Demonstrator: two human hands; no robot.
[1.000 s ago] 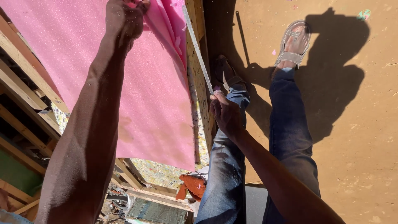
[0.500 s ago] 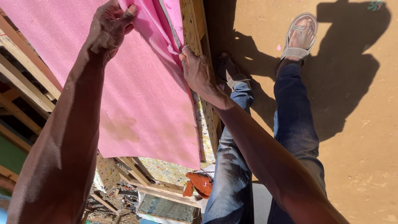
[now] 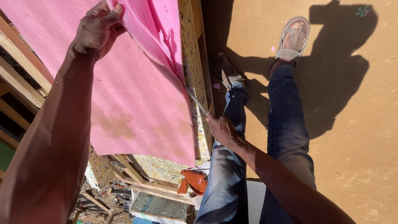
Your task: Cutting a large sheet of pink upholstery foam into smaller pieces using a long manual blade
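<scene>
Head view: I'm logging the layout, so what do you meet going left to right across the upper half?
Wooden frame slats → left hand gripping the pink foam sheet → speckled foam edge → dark sandal → light sandal → shadow on the ground.

Harsh sunlight throws a hard, dark shadow point(image 3: 331, 70) across the ground point(image 3: 365, 166); focus sharp.

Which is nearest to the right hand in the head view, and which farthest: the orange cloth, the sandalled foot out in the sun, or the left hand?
Measured from the right hand:
1. Orange cloth, just below and to its left, by the wooden frame.
2. Left hand, up at the top left, gripping the pink foam sheet.
3. Sandalled foot, top right on the dirt ground; close to the left hand's distance, so that order is uncertain.
</scene>
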